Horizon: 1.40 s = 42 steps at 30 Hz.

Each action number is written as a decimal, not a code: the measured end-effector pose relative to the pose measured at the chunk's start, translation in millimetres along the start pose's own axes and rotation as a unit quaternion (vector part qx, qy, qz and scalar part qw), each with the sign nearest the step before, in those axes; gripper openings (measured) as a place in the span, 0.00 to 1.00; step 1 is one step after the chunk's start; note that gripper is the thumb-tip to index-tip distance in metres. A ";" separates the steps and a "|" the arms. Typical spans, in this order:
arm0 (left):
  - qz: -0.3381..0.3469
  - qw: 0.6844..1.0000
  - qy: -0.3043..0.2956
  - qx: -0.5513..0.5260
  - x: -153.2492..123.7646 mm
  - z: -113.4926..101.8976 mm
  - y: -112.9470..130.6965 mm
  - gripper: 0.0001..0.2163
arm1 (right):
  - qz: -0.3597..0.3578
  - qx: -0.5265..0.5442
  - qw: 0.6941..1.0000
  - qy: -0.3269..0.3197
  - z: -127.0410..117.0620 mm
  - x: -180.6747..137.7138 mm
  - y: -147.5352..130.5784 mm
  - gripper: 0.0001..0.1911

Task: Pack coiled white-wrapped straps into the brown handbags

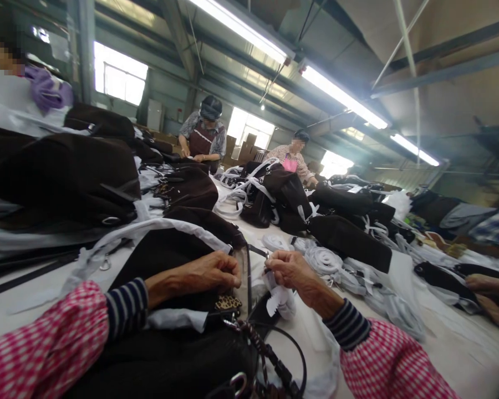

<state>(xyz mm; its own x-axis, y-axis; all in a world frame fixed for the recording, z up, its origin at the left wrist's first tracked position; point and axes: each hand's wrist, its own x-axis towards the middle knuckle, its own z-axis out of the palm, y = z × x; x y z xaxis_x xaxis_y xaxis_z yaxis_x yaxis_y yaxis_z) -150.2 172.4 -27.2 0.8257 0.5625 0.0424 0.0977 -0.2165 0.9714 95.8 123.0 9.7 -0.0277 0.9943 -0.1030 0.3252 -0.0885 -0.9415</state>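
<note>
My left hand [210, 272] is closed above a black bag [143, 260], fingertips pressed together; whatever they hold, if anything, is hidden. To its right, my right hand [290, 271] pinches a small metal clasp [268, 257] at the end of a thin dark strap. White wrapping [280, 303] hangs just under those fingers. A leopard-print piece [228, 302] lies below my left hand. Nearest to me is another black bag [166, 363], with a dark braided cord [270, 357] and metal hooks at its right side. A white-wrapped handle [166, 226] arches behind my left wrist.
Dark bags [62, 174] are heaped at the left, and more [349, 238] lie to the right. Coiled white-wrapped straps [324, 260] rest beyond my right hand. Two co-workers [203, 136] stand across the white table [449, 332]. Another person's hands [490, 285] reach in at the right edge.
</note>
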 end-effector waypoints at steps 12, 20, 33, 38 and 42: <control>-0.031 0.999 0.016 0.005 1.1 3.4 4.0 0.09 | -0.011 -0.009 1.000 0.000 4.4 -3.3 -3.4 0.14; -0.025 1.000 0.014 0.006 2.3 3.6 3.1 0.10 | -0.023 -0.037 0.999 -0.006 11.2 0.1 -0.8 0.13; 0.009 1.000 0.006 0.009 5.2 4.6 -3.4 0.10 | -0.063 -0.099 0.989 -0.091 18.0 -10.4 6.2 0.13; 0.019 1.000 0.020 0.007 4.9 4.3 -6.4 0.08 | -0.164 -0.262 0.949 -0.059 19.1 -17.5 6.2 0.13; 0.038 0.998 0.047 -0.017 3.0 2.4 -8.1 0.12 | -0.257 -0.543 0.800 0.009 26.2 -24.0 -7.4 0.13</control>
<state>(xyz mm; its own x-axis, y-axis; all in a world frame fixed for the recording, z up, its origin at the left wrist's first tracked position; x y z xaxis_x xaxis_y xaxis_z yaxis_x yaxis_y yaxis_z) -147.1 174.0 -35.5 0.7736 0.6188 0.1365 0.0165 -0.2349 0.9719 69.3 98.2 10.7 -0.4105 0.8842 0.2228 0.9045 0.4259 -0.0238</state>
